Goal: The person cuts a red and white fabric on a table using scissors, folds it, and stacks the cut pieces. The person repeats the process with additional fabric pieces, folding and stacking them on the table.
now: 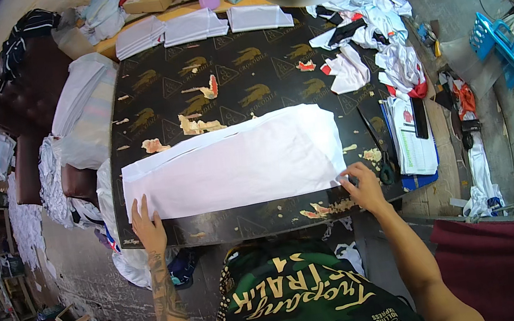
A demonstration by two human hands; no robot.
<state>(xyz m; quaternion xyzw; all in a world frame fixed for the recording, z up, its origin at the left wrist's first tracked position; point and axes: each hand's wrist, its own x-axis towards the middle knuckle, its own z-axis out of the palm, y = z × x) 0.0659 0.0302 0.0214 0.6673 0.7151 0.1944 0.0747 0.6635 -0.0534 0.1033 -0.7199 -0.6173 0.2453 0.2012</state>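
A long white fabric piece (232,171) lies flat across the near part of the dark table, with a narrow slit or fold gap along its far edge. My left hand (147,223) rests on its near left corner, fingers stretched out and apart. At the near right corner, my right hand (363,186) has its thumb and fingers closed on the fabric's edge. A small dark thing shows by those fingers, too small to name. Black-handled scissors (387,171) lie on the table just right of my right hand, blades pointing away.
The dark table (246,86) has worn, peeling patches. Folded white fabric stacks (194,27) line its far edge. Loose white and red cloth (398,63) heaps along the right, near papers (414,137) and a dark phone-like slab (420,119). More white fabric (82,100) sits at left.
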